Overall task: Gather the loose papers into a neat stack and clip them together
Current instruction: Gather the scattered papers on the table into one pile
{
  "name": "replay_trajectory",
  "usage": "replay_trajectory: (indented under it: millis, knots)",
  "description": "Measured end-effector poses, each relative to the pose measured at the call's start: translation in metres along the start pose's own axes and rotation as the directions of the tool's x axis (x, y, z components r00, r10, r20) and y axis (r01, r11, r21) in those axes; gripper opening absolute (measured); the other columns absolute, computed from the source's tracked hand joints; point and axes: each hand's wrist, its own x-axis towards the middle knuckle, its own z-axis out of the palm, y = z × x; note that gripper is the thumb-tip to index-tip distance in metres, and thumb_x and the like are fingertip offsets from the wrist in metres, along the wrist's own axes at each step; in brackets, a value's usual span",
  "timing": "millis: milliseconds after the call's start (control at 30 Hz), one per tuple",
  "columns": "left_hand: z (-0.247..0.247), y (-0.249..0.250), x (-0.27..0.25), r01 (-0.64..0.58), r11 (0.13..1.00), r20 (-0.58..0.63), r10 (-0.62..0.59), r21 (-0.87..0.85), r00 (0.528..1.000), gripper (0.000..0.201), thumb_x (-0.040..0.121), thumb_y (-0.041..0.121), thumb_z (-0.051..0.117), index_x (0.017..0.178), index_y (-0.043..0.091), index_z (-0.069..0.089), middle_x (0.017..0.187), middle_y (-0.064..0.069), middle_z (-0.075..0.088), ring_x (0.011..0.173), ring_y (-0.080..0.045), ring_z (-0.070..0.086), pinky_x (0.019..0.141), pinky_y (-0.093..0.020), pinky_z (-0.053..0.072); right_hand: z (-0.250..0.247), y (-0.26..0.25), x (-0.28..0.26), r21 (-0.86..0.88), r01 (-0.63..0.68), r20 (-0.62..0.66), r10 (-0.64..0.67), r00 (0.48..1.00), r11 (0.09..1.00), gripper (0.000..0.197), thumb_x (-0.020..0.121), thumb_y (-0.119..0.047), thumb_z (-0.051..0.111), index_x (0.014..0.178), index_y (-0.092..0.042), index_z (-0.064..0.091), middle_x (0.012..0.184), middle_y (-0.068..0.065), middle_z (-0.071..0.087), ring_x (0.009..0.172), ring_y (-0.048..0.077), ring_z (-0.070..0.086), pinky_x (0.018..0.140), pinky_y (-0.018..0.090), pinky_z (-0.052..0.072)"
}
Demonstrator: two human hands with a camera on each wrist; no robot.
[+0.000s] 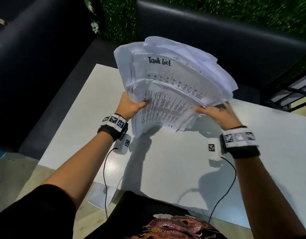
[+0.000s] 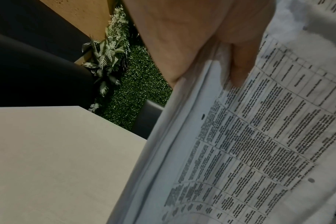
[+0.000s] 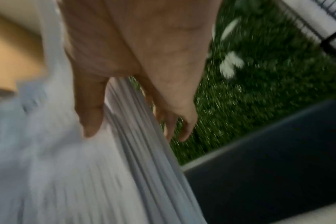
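A thick, fanned-out bundle of white papers (image 1: 172,87) is held in the air above the white table (image 1: 166,169); one sheet reads "Task List" and the front sheets carry printed tables. My left hand (image 1: 131,106) grips the bundle's left edge, thumb on the front sheet (image 2: 259,136) and fingers behind. My right hand (image 1: 216,112) grips the right edge, thumb on the front and fingers behind the layered sheet edges (image 3: 136,128). The sheets are uneven and splayed. No clip shows in any view.
Dark upholstered benches (image 1: 217,40) wrap the table's far and left sides, backed by a green hedge wall (image 1: 119,18). A black metal rack (image 1: 293,94) stands at the right. Cables hang from both wrist cameras over the table's near edge.
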Motion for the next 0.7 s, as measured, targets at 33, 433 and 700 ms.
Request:
replay_trajectory:
  millis: [33, 433, 700]
  knots:
    - [-0.001, -0.001, 0.002, 0.003, 1.000, 0.008, -0.003, -0.002, 1.000, 0.041, 0.072, 0.004, 0.080, 0.108, 0.016, 0.062, 0.111, -0.019, 0.067, 0.104, -0.026, 0.066, 0.090, -0.039, 0.055, -0.009, -0.018, -0.007, 0.040, 0.152, -0.075, -0.149, 0.986, 0.988, 0.072, 0.077, -0.012, 0.078, 0.138, -0.018, 0.041, 0.132, -0.005, 0.053, 0.127, 0.011, 0.050, 0.106, 0.026, 0.040]
    - [-0.007, 0.000, 0.004, 0.005, 1.000, 0.072, -0.004, -0.023, 0.997, 0.052, 0.066, -0.005, 0.081, 0.108, 0.018, 0.059, 0.110, -0.011, 0.066, 0.106, -0.017, 0.065, 0.090, -0.034, 0.055, 0.053, -0.112, 0.007, -0.899, 0.352, 0.167, -0.538, 0.826, 0.262, 0.105, 0.077, -0.060, 0.062, 0.153, -0.012, 0.007, 0.160, 0.007, 0.016, 0.149, 0.026, 0.012, 0.115, 0.058, 0.007]
    - [-0.010, -0.003, 0.005, 0.003, 0.999, 0.050, -0.001, -0.032, 0.999, 0.046, 0.068, 0.000, 0.081, 0.102, 0.025, 0.063, 0.108, -0.013, 0.068, 0.105, -0.023, 0.066, 0.091, -0.038, 0.054, 0.055, -0.106, 0.030, -0.850, 0.401, 0.160, -0.559, 0.813, 0.341, 0.097, 0.078, -0.042, 0.070, 0.152, -0.020, 0.012, 0.155, 0.003, 0.027, 0.144, 0.024, 0.025, 0.113, 0.053, 0.021]
